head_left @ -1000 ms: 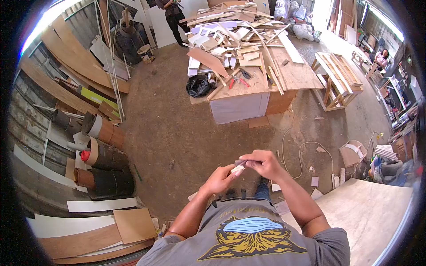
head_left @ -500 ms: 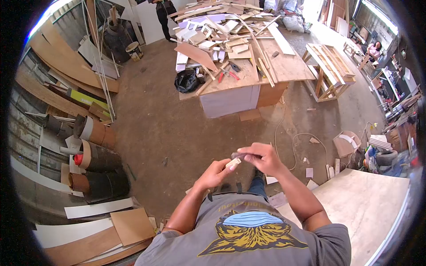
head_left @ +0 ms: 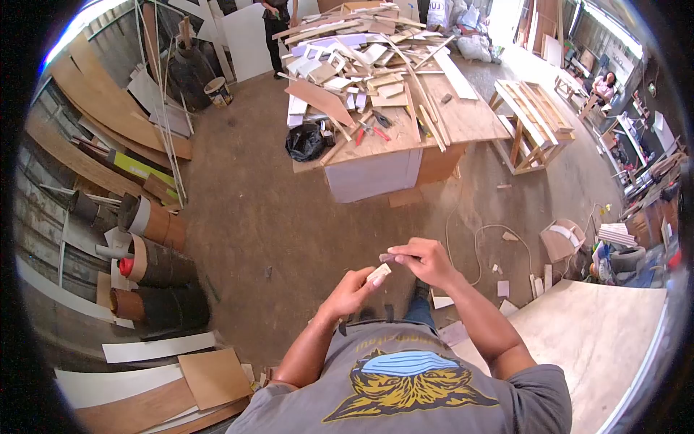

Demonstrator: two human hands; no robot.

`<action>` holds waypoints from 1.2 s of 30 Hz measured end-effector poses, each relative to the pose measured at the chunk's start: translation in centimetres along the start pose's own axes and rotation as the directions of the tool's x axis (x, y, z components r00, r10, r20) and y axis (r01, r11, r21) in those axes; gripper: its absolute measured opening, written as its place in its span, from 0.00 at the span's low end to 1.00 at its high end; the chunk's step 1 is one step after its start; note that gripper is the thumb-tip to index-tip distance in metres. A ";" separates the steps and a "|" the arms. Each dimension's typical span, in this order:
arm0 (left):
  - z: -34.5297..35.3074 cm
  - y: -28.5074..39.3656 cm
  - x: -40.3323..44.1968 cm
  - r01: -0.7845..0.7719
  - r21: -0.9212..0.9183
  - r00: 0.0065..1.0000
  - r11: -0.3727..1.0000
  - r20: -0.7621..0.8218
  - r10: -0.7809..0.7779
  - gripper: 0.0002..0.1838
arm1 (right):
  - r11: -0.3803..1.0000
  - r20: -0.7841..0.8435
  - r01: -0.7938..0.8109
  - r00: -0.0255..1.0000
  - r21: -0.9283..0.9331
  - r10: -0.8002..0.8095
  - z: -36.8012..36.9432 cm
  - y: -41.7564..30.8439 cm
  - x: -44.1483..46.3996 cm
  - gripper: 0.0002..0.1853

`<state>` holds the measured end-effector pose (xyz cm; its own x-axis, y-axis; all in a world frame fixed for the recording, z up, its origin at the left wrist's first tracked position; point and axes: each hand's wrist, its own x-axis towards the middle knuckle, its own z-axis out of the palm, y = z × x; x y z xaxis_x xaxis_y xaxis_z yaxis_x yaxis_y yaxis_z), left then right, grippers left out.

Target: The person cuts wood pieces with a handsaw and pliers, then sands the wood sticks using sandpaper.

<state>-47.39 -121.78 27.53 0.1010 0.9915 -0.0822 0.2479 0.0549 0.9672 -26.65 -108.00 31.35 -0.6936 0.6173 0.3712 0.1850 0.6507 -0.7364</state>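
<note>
Right fingers (head_left: 409,250), pinching a dark strip (head_left: 386,258), left the pale block (head_left: 378,273) left fingers (head_left: 358,278) grip.

Small pale block (head_left: 378,273), tilted in left hand (head_left: 348,293), dark strip (head_left: 388,257) in right hand (head_left: 426,261)

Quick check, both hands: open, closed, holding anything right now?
Left hand: closed, holding a small pale block.
Right hand: closed, pinching a small dark piece; exactly what it is can't be told.

Lettering (head_left: 397,339) on the grey shirt (head_left: 408,390) (upside down) cannot be read.
</note>
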 end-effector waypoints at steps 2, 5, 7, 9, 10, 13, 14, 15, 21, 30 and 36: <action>0.1 -0.1 -0.3 -0.001 -0.015 1.000 1.000 -0.014 0.001 0.26 | 0.988 -0.010 0.004 1.000 0.153 -0.002 0.4 -1.4 -0.4 0.13; 0.3 -0.4 -0.5 -0.002 -0.014 1.000 1.000 0.015 0.002 0.26 | 0.978 0.084 -0.014 0.996 0.207 -0.003 0.5 -3.6 -0.7 0.13; -0.3 -0.1 -0.9 0.044 0.040 0.997 0.998 0.065 -0.047 0.26 | 0.980 0.114 -0.021 0.993 0.196 -0.001 1.1 -2.2 -1.0 0.13; -0.6 0.3 -1.4 0.083 0.061 0.994 0.995 0.068 -0.087 0.27 | 0.982 0.023 0.002 1.000 0.190 -0.006 1.2 -0.5 -1.3 0.12; -0.7 0.4 -1.8 0.101 0.056 0.993 0.993 0.049 -0.103 0.27 | 0.980 0.019 -0.007 1.000 0.197 0.003 1.1 -0.5 -1.5 0.12; -0.2 -0.2 -2.1 0.079 0.020 0.997 0.997 0.025 -0.079 0.28 | 0.973 0.081 0.004 0.996 0.230 -0.023 1.2 -2.1 -1.7 0.13; 0.3 -1.0 -1.9 0.029 -0.006 0.999 1.000 0.024 -0.028 0.28 | 0.974 0.129 -0.002 0.991 0.225 -0.028 1.4 -2.3 -1.8 0.13; 0.4 -0.9 -1.7 -0.024 -0.031 0.999 0.999 0.024 0.024 0.29 | 0.976 0.173 -0.008 0.984 0.219 -0.031 1.6 -2.3 -1.8 0.13; 0.9 -1.3 -0.8 0.005 0.033 0.998 0.999 0.068 -0.007 0.27 | 0.970 0.008 -0.033 0.999 0.240 0.032 0.5 -1.9 -2.1 0.11; 1.3 -0.6 -0.2 -0.003 -0.039 0.997 0.999 0.071 0.006 0.27 | 0.976 0.022 -0.016 1.000 0.217 0.012 -0.3 -2.5 -2.8 0.12; 0.8 0.2 -0.7 0.123 -0.062 0.978 0.990 0.175 -0.110 0.28 | 0.980 -0.066 -0.019 0.997 0.199 0.033 0.5 0.4 -3.4 0.11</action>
<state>-46.67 -122.56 27.63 0.2405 0.9432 -0.2294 0.1982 0.1836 0.9628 -24.59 -110.08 29.48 -0.6394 0.6665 0.3833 0.0562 0.5377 -0.8413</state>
